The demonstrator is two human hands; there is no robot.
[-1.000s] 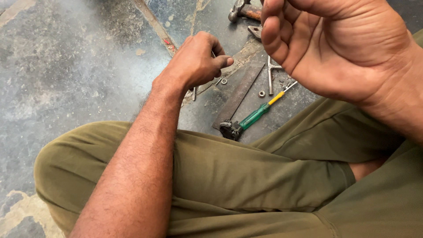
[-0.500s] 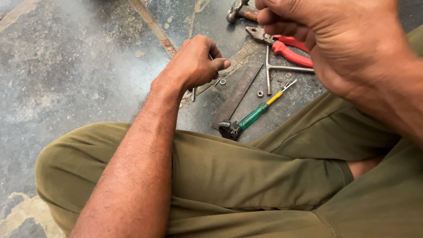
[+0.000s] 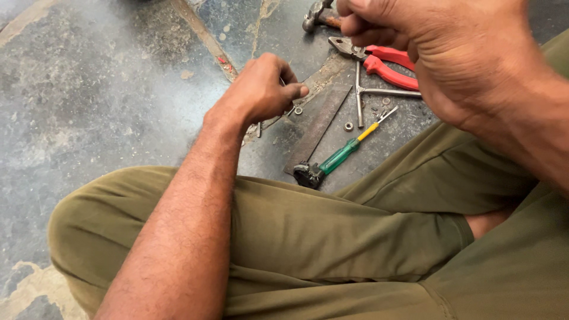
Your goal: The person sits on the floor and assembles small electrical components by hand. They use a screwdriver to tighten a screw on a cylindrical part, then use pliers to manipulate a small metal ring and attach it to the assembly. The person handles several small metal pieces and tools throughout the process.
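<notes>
L hand [image 3: 261, 89] curled, fingertips pinched down at floor [image 3: 106, 89], on what, can't tell. Green-handled screwdriver [image 3: 338, 157] just beyond, to its right, long axis diagonal, black butt toward knee. R hand [image 3: 427, 44] fisted, raised over red-handled pliers [image 3: 379, 59]; contents unclear.

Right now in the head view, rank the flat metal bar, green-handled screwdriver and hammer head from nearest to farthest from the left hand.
1. Flat metal bar, just right of the left hand.
2. Green-handled screwdriver, lower right, by the knee.
3. Hammer head, top edge; close to the screwdriver's rank.
</notes>
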